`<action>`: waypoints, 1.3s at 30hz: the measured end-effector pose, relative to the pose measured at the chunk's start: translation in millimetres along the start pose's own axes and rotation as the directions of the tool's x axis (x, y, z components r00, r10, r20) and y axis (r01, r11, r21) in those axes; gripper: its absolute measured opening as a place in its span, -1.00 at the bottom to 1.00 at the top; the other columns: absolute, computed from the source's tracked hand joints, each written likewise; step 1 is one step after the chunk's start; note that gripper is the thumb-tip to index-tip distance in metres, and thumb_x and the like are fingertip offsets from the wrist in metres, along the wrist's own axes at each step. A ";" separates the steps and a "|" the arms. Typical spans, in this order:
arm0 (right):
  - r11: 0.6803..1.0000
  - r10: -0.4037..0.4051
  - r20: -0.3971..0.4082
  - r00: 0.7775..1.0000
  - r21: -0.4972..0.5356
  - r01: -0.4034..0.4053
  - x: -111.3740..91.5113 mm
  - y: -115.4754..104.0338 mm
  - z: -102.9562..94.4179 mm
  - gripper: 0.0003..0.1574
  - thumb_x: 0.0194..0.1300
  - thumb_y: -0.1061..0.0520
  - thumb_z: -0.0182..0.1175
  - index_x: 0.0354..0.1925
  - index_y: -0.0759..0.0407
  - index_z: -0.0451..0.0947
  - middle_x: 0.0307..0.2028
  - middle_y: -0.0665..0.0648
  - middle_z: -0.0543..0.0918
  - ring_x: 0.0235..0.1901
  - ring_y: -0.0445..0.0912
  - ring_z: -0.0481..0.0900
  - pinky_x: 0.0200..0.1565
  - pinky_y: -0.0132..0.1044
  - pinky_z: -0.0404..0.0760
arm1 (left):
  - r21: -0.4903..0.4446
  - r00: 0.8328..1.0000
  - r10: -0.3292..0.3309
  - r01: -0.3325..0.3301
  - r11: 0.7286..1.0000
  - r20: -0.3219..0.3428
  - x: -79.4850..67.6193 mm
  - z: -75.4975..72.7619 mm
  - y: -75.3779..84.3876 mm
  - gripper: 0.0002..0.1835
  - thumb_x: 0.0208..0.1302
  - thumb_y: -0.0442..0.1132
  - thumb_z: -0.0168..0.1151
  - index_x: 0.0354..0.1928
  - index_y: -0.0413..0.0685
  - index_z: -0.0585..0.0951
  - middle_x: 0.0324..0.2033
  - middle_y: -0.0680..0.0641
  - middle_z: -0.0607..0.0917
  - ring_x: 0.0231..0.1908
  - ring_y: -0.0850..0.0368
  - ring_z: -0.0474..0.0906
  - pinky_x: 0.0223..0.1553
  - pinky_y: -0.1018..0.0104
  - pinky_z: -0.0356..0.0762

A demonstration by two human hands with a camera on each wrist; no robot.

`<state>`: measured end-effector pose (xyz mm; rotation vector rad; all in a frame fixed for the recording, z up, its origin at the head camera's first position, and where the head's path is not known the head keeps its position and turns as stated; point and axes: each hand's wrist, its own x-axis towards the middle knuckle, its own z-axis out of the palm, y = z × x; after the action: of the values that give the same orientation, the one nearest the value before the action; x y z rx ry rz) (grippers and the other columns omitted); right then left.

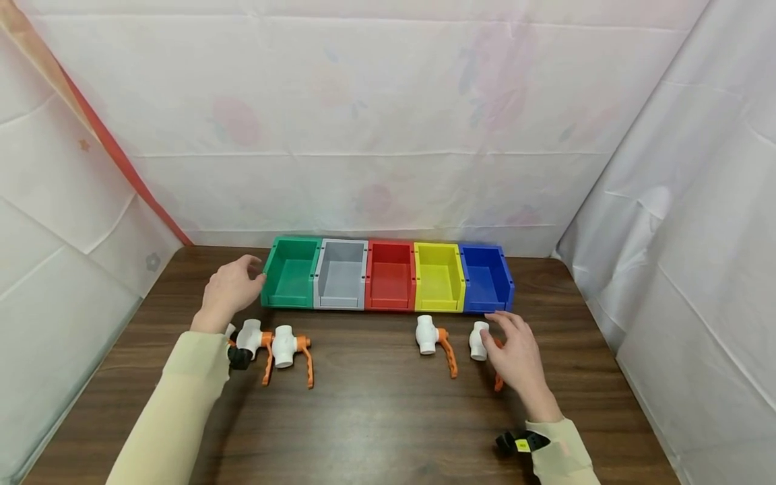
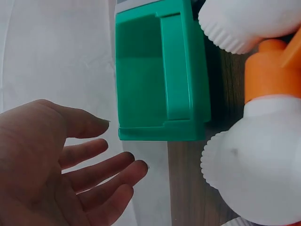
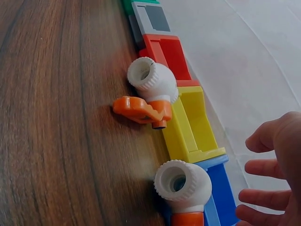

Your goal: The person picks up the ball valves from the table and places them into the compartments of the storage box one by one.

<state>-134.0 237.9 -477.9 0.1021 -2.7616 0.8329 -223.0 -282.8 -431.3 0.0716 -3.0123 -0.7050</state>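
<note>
Left hand point(image 1: 233, 288): released, palm bare, fingers loosely spread. Located just beside the outer wall of the green bin point(image 1: 291, 276); the left wrist view shows a gap between fingertips and bin.

Right hand point(image 1: 516, 350): also released, fingers apart and slightly bent, grasping nothing. In the head view its thumb overlaps the rightmost valve point(image 1: 477, 343); the right wrist view shows the hand apart from that valve's white body.

Valves, white with orange levers, lie on the brown worktop point(image 1: 364, 424) in front of the bins. Right group: the rightmost valve plus a second valve point(image 1: 427, 335) to its left, before the yellow bin point(image 1: 438, 276). Left group: an inner valve point(image 1: 283, 347), a middle valve point(image 1: 249, 337) near it, and an outer valve point(image 1: 230, 331) mostly hidden by the left wrist.

Bin row, left to right: green, grey bin point(image 1: 341, 273), red bin point(image 1: 391, 276), yellow, blue bin point(image 1: 485, 279). Pale cloth point(image 1: 376, 121) hangs behind.
</note>
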 end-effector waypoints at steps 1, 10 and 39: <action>1.000 0.004 0.006 1.000 -0.001 -0.004 0.0 0.4 0.1 -0.56 0.35 0.02 0.28 0.12 0.19 0.62 0.19 0.30 0.51 0.20 0.23 0.40 0.16 0.23 0.37 | -0.001 1.000 -0.002 0.002 1.000 0.001 1.3 0.7 -0.9 -0.53 0.45 -0.10 0.08 0.26 -0.23 0.46 0.04 -0.35 0.61 -0.18 -0.29 0.58 -0.36 -0.09 0.53; 1.000 0.021 0.039 0.999 -0.020 -0.021 0.0 1.9 1.8 -0.55 0.37 0.01 0.26 0.14 0.20 0.61 0.19 0.31 0.51 0.22 0.25 0.39 0.17 0.25 0.35 | 0.012 0.999 0.014 -0.014 1.000 0.030 10.1 9.3 -6.3 -0.50 0.41 -0.14 0.20 0.29 -0.24 0.46 0.03 -0.37 0.62 -0.16 -0.31 0.59 -0.27 -0.15 0.55; 0.996 -0.022 0.166 0.986 -0.078 0.035 -2.4 11.5 13.5 -0.40 0.19 0.01 0.42 0.17 0.19 0.60 0.17 0.33 0.50 0.12 0.26 0.42 0.07 0.21 0.46 | 0.042 0.997 0.028 -0.025 0.999 -0.066 11.6 15.2 1.6 -0.59 0.33 -0.22 0.34 0.15 -0.29 0.63 -0.11 -0.35 0.70 -0.42 -0.14 0.63 -0.55 0.08 0.54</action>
<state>-136.4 240.0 -495.6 0.2040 -2.9363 0.7352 -235.5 -275.2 -443.8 0.0551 -2.9589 -0.6253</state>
